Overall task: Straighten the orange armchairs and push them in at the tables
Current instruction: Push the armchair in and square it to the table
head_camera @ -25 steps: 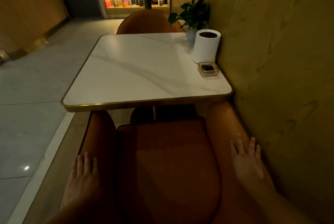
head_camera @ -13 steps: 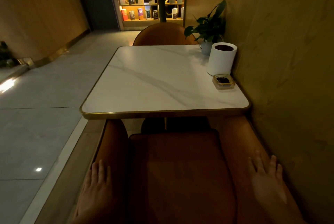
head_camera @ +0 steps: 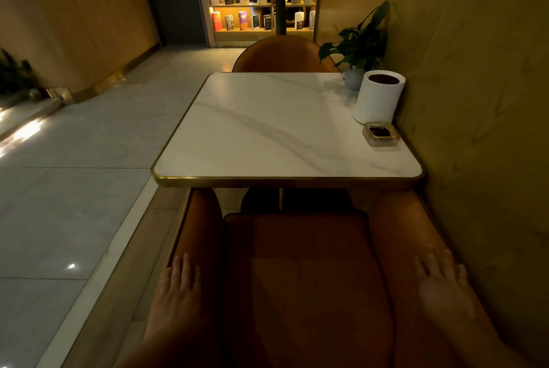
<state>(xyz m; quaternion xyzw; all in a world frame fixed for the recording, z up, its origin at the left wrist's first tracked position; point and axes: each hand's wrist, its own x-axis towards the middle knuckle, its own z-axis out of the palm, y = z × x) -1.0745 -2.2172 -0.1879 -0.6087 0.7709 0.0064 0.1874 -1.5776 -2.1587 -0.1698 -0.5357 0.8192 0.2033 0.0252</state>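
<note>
Pushing in the orange armchair [head_camera: 306,278]: left hand [head_camera: 175,293] and right hand [head_camera: 442,290] rest flat on its arms, each grip apart, clamping nothing. Its arm tips reach the near edge of the desk [head_camera: 285,181]; next likely needs a straight shove.

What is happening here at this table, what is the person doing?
A person stands behind the near armchair, with the left hand flat on one arm of it and the right hand flat on the other. The chair faces the table squarely and its front reaches the near edge. The far armchair sits close at the opposite side. A white container, ashtray and plant stand by the wall.
</note>
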